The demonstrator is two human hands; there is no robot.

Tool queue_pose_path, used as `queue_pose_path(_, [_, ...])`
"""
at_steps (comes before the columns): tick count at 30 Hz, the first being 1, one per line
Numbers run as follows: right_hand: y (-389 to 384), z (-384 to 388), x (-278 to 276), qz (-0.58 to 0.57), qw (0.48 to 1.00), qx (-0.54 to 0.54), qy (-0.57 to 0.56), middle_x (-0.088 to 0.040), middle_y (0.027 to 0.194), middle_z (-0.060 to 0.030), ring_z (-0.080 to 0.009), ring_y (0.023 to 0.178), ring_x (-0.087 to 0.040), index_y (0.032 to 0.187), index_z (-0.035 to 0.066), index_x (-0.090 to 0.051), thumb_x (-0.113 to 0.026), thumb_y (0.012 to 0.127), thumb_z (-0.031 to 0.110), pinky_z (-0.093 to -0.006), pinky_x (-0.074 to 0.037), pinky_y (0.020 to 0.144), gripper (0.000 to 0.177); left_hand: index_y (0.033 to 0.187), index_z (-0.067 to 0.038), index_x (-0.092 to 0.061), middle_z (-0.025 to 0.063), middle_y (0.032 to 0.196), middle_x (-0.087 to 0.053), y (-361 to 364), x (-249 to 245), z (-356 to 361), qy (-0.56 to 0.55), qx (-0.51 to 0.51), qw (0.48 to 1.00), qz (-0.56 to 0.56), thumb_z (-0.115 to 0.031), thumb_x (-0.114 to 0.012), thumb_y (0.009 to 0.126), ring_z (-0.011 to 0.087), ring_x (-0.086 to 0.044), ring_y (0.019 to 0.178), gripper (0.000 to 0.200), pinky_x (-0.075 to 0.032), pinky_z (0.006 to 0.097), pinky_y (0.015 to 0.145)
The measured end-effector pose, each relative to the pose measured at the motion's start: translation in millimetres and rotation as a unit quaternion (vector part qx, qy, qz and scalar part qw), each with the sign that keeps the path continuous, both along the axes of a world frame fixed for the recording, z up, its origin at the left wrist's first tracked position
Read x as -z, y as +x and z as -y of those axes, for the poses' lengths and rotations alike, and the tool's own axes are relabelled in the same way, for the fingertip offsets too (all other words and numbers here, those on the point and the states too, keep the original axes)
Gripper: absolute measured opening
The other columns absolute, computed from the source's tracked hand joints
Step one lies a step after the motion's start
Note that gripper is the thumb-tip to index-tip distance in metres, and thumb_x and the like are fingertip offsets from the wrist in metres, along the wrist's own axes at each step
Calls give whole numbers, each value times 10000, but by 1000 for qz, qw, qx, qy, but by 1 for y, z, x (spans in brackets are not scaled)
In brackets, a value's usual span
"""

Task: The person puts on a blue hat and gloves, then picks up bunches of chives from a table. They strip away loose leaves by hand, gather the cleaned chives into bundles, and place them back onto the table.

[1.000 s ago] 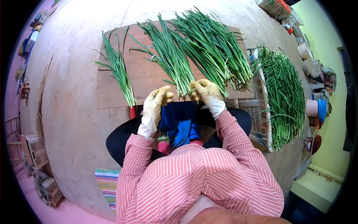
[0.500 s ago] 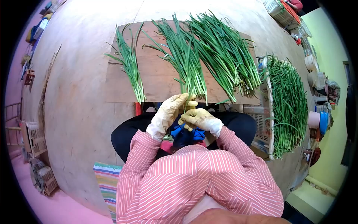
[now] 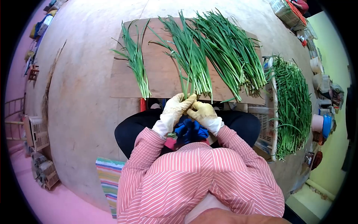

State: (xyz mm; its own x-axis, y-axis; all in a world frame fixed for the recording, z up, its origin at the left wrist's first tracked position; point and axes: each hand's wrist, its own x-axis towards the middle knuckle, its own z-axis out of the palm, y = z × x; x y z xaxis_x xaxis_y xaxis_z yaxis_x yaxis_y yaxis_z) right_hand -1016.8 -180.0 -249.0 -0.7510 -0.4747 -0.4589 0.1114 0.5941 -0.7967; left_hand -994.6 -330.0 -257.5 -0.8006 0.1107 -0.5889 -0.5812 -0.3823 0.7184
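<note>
My left hand (image 3: 176, 109), in a pale yellow-white glove, pinches a few garlic chives (image 3: 182, 80) by their lower stems at the board's near edge. My right hand (image 3: 203, 112), gloved alike, is closed with its fingertips against those of the left; what it grips is hidden. Just beyond my hands, a bunch of garlic chives (image 3: 199, 76) lies on the brown board (image 3: 160, 80), pale ends toward me. To its left is a smaller bunch (image 3: 138, 63), to its right a large pile (image 3: 233, 52).
On the right, a crate (image 3: 275, 123) is heaped with more garlic chives (image 3: 292, 108). A striped cloth (image 3: 108, 179) lies at lower left. Plastic crates (image 3: 37, 132) stand along the left side, and a pink bucket (image 3: 317, 122) sits by the right wall. Another person (image 3: 301, 5) is partly visible at top right.
My hands have come closer together at the board's edge, the right fingertips now meeting the left. The whole view has shifted slightly; the bunches lie as before.
</note>
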Motion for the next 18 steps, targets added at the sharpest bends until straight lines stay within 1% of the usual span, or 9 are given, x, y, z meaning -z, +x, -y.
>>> queue_pose_path(1, [0,2,-2,-106,989,-51,85,-683,834,-157,-274,719,-670,882,22,-675,-648,835,288,-366,-515,661,272,1087,6,-622,61,975,-676,2,0,0,-35,-1,999,-17,-269,-666,909,110,-618,850,331,-483,242,765])
queue_pose_path(4, [8,4,-4,-60,998,-14,19,-673,808,-171,-341,724,-655,889,54,-692,-637,822,321,-404,-508,682,281,1033,4,-647,51,942,-684,6,-1,7,-99,-14,995,-30,-258,-651,917,86,-587,785,287,-467,239,744])
queue_pose_path(6, [13,4,-3,-66,998,-20,5,-676,751,-143,-294,676,-661,892,55,-703,-633,840,334,-375,-508,657,292,982,-9,-669,40,919,-692,4,-1,13,-111,-10,991,-74,-261,-649,917,78,-561,735,262,-453,224,708])
queue_pose_path(8, [15,2,-11,76,996,-41,14,-674,718,-113,-221,652,-660,882,47,-708,-627,860,342,-336,-505,634,307,974,-28,-682,24,875,-691,0,-11,24,-79,-109,984,-113,-213,-643,922,65,-526,669,196,-442,210,660])
queue_pose_path(9, [17,-2,-4,30,998,-48,6,-673,705,-87,-158,629,-644,874,33,-708,-625,880,336,-301,-497,606,314,947,-33,-673,23,859,-690,-4,-30,34,-100,-147,975,-130,-195,-627,931,59,-519,681,169,-434,208,653])
queue_pose_path(10, [17,-5,-3,32,998,-48,5,-673,705,-87,-158,629,-644,874,33,-708,-625,880,336,-301,-497,606,314,920,-38,-665,22,843,-688,-9,-48,45,-119,-185,964,-147,-176,-611,939,53,-512,692,150,-426,205,646])
queue_pose_path(14, [9,-22,-1,-3,999,22,-24,-682,769,-79,-134,618,-627,877,19,-703,-633,895,279,-273,-501,595,270,904,-34,-690,24,803,-675,-37,-46,119,-248,-180,932,-191,-196,-601,940,64,-514,697,188,-397,207,618])
queue_pose_path(16, [4,-30,-3,18,993,86,-76,-676,765,-58,-104,623,-610,903,10,-699,-638,899,241,-249,-495,585,239,914,-27,-675,7,778,-645,-46,-21,157,-355,-114,923,-93,-204,-643,918,80,-523,676,180,-431,222,647])
queue_pose_path(18, [-4,-38,-10,15,984,133,-117,-672,785,-36,-83,647,-597,927,7,-692,-626,917,199,-222,-491,595,203,952,-22,-655,-3,747,-617,-48,-4,177,-373,-77,922,-64,-238,-639,916,86,-525,669,219,-431,235,649])
